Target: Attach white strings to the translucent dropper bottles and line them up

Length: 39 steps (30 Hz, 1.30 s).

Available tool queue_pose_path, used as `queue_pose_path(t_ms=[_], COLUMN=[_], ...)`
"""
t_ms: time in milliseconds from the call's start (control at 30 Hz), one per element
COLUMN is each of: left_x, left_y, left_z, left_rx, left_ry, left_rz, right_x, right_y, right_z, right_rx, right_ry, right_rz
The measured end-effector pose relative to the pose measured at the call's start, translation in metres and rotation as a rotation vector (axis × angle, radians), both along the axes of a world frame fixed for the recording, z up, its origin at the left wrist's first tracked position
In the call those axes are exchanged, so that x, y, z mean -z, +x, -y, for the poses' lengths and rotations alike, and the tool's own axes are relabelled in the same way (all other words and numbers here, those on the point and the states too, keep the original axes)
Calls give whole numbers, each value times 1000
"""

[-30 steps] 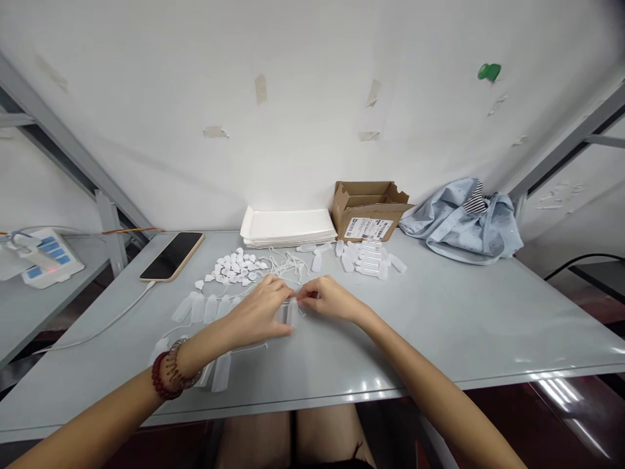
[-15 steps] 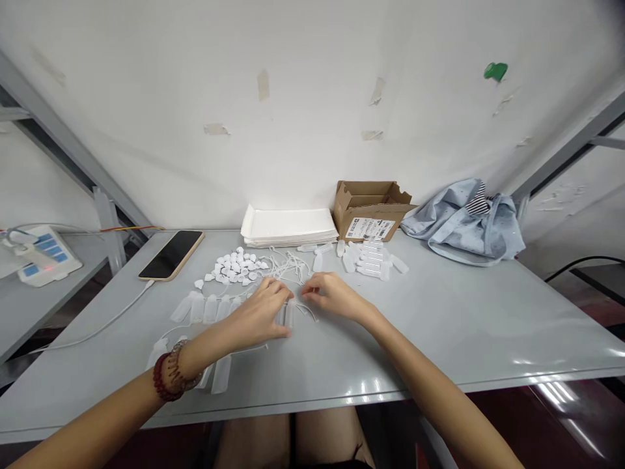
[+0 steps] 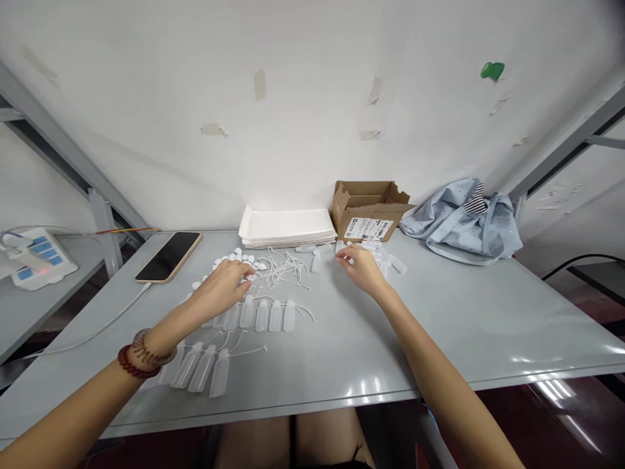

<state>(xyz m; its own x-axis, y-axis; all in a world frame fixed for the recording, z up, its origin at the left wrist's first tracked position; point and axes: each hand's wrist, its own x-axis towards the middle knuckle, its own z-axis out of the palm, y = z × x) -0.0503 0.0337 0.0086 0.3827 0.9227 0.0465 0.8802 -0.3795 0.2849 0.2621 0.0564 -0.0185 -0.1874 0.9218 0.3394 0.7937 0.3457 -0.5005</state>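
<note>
I'm holding left hand over white caps, right hand at loose translucent bottles; fingers half-curled, any grip I can't tell. Corded bottles are lying in rows, contents unclear. Cardboard box is showing inner walls, floor hidden.

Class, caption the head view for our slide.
Left hand over white pieces, right hand over loose translucent pieces, corded bottle-shaped pieces in two rows.

Wht caps in heap nr tangled cords, transl. bottles flat in 2 rows, more at back
</note>
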Motion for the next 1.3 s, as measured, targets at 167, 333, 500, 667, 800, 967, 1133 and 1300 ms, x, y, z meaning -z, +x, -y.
queue_pose_path(t_ms=[167, 333, 500, 667, 800, 967, 1133, 1300], left_x=[3, 3, 6, 0, -12, -19, -23, -32], left_y=[8, 29, 39, 42, 41, 37, 35, 40], left_z=[-4, -2, -2, -6, -11, -17, -21, -16], left_rx=[47, 95, 100, 92, 41, -56, -192, -268], left_ry=[13, 12, -26, -71, -142, -224, -163, -96], left_rz=[-2, 10, 14, 84, 178, 329, 473, 610], right_x=[10, 16, 15, 15, 19, 17, 10, 1], right_y=[-8, -24, -29, -35, -40, -37, -35, -41], right_z=[-1, 3, 5, 7, 6, 5, 9, 18], right_rx=[-53, -175, -193, -94, -19, 13, 23, -41], right_ry=[43, 50, 27, -9, -46, -57, -19, -57], right_rz=[86, 182, 201, 177, 144, 2, -265, -507])
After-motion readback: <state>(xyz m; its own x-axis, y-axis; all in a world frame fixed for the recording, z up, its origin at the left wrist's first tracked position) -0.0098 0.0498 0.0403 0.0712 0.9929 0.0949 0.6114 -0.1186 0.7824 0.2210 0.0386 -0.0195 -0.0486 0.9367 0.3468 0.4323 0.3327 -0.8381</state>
